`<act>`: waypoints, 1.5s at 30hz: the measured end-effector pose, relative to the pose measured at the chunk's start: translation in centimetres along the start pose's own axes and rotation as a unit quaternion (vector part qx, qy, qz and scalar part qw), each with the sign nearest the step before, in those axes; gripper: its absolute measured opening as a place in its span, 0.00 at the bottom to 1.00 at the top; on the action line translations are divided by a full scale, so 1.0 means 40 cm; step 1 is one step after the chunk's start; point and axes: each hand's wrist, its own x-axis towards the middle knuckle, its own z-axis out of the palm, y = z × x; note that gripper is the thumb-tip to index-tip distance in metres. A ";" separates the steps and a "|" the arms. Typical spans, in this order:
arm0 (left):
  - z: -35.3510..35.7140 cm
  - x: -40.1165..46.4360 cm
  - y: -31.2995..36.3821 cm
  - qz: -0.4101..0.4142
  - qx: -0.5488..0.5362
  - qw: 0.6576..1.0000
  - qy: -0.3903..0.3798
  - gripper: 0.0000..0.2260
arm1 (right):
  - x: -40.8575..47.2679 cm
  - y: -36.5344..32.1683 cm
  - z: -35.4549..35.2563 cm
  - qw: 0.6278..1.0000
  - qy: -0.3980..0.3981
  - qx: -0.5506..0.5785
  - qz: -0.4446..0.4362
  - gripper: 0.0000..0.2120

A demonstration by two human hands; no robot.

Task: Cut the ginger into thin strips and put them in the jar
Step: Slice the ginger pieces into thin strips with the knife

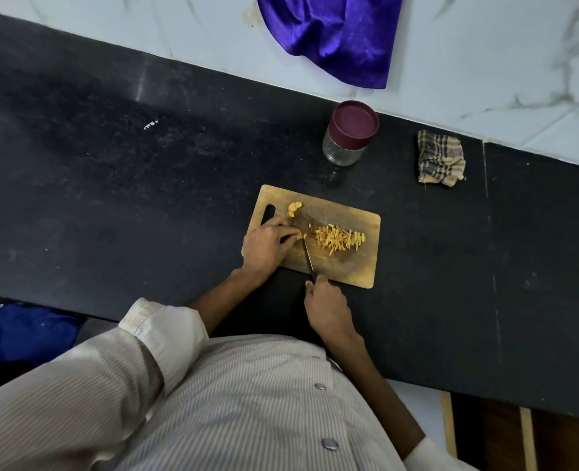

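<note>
- Left hand [267,246] on rectangular wooden cutting board [366,266], fingertips curled, pinning small yellow ginger piece [302,236]
- Uncut ginger chunks [294,209] just beyond left hand's fingers
- Black-handled knife [307,258], blade beside pinned piece, handle gripped by right hand [327,309]
- Pile of thin ginger strips [340,239] beyond right hand
- Glass jar with maroon lid [350,132], closed, well beyond the board
- Checked folded cloth [440,158] far right of both hands
</note>
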 end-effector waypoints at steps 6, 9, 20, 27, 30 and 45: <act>0.005 0.000 -0.004 -0.011 -0.012 1.000 -0.001 0.07 | 0.016 0.002 -0.016 0.999 0.030 0.027 -0.003 0.16; 0.005 0.003 -0.005 -0.026 -0.025 0.999 0.001 0.07 | 0.011 0.001 -0.023 0.999 0.029 0.038 -0.010 0.16; 0.000 0.003 -0.002 -0.033 -0.036 0.999 -0.001 0.07 | 0.015 -0.010 -0.020 0.999 0.007 0.048 -0.017 0.17; 0.001 0.003 -0.002 -0.036 -0.039 0.999 0.004 0.06 | 0.018 -0.012 -0.019 0.998 0.001 0.053 -0.017 0.16; 0.004 0.003 -0.004 -0.034 -0.038 0.999 0.003 0.06 | 0.019 -0.013 -0.018 0.999 0.004 0.047 -0.021 0.16; 0.007 0.005 -0.004 -0.032 -0.018 0.999 0.001 0.06 | 0.027 -0.025 -0.005 1.000 0.004 -0.007 -0.003 0.15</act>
